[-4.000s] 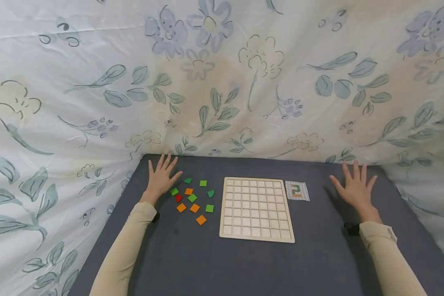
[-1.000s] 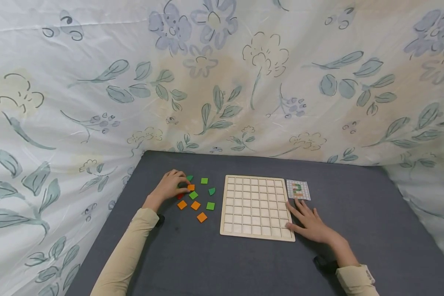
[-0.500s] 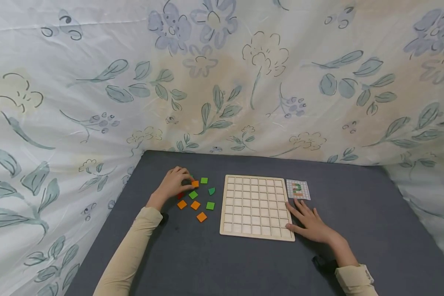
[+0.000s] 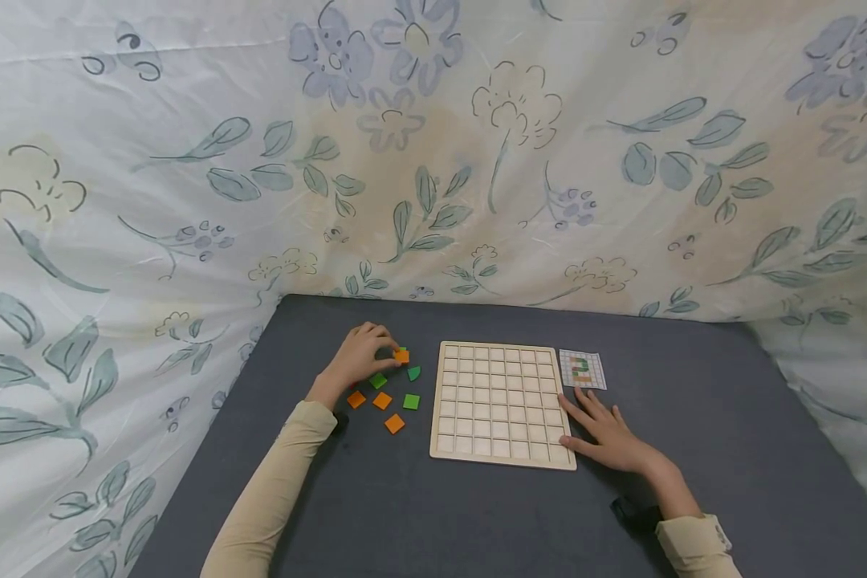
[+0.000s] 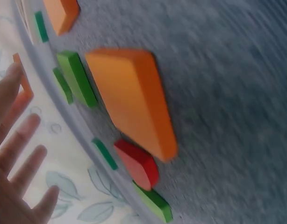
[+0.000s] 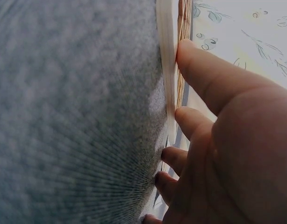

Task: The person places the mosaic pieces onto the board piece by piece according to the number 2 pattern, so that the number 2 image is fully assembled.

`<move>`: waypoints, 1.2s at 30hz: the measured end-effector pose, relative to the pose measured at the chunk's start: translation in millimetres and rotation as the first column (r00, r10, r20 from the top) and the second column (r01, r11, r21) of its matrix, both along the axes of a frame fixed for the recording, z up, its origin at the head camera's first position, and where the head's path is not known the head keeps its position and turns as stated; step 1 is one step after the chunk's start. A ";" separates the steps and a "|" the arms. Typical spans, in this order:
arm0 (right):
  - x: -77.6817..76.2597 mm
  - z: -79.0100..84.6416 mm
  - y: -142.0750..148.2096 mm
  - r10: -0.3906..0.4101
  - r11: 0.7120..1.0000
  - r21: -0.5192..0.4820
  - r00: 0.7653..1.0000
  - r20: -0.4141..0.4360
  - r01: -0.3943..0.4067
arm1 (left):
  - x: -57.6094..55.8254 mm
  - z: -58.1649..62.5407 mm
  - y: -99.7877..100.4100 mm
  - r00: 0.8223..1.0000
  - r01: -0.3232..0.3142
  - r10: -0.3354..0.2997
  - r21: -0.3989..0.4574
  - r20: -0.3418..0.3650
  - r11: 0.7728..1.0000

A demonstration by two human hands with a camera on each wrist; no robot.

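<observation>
My left hand (image 4: 357, 359) pinches an orange square tile (image 4: 402, 356) between thumb and fingers, over the loose tiles on the left. In the left wrist view that tile (image 5: 25, 81) shows edge-on at the fingertips, raised off the dark cloth. Below the hand lie a green square tile (image 4: 411, 402), a dark green rounded tile (image 4: 414, 373) and several orange ones (image 4: 394, 424). My right hand (image 4: 610, 437) rests with spread fingers on the right edge of the pale wooden grid board (image 4: 491, 397). Thumb and index finger touch its rim in the right wrist view.
A small printed card (image 4: 582, 370) with a coloured grid pattern lies at the board's upper right. A red tile (image 5: 136, 163) sits among the loose pieces in the left wrist view. A floral cloth (image 4: 419, 201) hangs behind the dark table (image 4: 477, 522).
Both hands came in from lying flat and spread at the sides. The left picked up the orange tile and moves it rightward; the right settled on the board's edge and stays there.
</observation>
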State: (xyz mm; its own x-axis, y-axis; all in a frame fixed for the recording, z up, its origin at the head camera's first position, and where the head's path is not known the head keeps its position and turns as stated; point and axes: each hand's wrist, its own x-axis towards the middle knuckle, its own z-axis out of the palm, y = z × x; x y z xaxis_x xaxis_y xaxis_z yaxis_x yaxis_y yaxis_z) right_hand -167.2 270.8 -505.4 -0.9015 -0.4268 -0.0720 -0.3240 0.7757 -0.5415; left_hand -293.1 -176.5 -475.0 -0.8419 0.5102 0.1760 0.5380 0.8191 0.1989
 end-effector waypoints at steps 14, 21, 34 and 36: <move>-3.4 0.6 0.8 0.002 1.000 -0.010 1.000 0.017 -0.002 | -4.3 -0.3 27.1 0.999 0.043 -0.044 -0.042 -0.014 0.998; -3.2 0.8 0.5 0.003 1.000 -0.002 1.000 0.004 -0.003 | -5.2 2.0 41.2 0.997 0.070 -0.070 -0.030 -0.017 0.997; -1.3 1.3 0.3 -0.001 1.000 -0.004 1.000 0.014 0.001 | -6.2 4.1 64.6 0.994 0.106 -0.106 -0.006 0.009 0.994; -1.5 1.2 0.5 -0.001 1.000 -0.005 1.000 0.018 0.001 | -5.9 4.5 68.0 0.994 0.106 -0.106 -0.002 0.009 0.994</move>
State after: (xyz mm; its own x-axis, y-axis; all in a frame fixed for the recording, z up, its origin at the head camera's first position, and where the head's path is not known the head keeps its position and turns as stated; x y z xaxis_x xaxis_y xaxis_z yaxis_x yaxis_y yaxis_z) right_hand -168.6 271.3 -504.2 -0.9004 -0.4265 -0.0858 -0.3138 0.7734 -0.5508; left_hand -299.1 -108.5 -470.5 -0.7843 0.5973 0.1675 0.6204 0.7578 0.2023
